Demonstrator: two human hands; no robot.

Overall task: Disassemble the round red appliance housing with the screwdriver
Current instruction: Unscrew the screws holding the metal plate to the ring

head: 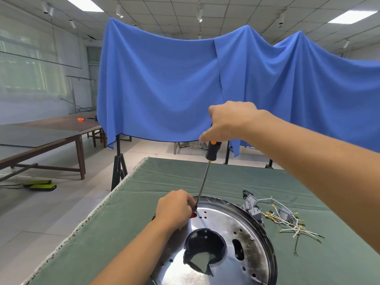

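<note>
On green cloth (144, 204): shiny scorched housing (232, 239), central hole.

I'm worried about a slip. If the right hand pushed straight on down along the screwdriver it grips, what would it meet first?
Probably the left hand, whose fingers sit right at the tip of the screwdriver on the metal plate. The right hand points down that shaft; depth is hard to judge.
</note>
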